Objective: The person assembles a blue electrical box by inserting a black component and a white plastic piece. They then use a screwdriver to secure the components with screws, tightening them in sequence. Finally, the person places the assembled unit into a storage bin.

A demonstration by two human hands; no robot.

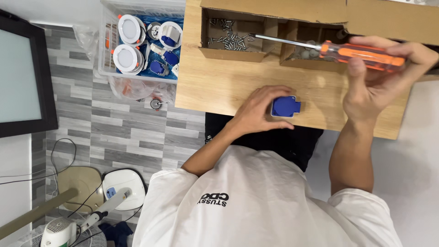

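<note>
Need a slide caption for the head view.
Left hand grips blue plug on wooden table; right hand holds orange screwdriver.

The desk [219,87] is pale wood with a fine grain. On it lies a bright blue socket part [286,106]. Above that, the screwdriver [347,52] has a clear orange handle and silver shaft. Behind the desk stands a brown cardboard box [238,34] holding silver screws [231,40]. Left of the desk, the floor [114,132] shows grey striped planks, and a clear bin [107,45] holds white and blue pieces.

Counts on the bench and floor
There were one orange-handled screwdriver [347,51], one blue socket [286,106], two cardboard compartments [233,54], and three round white lamps [130,28] far left.
</note>
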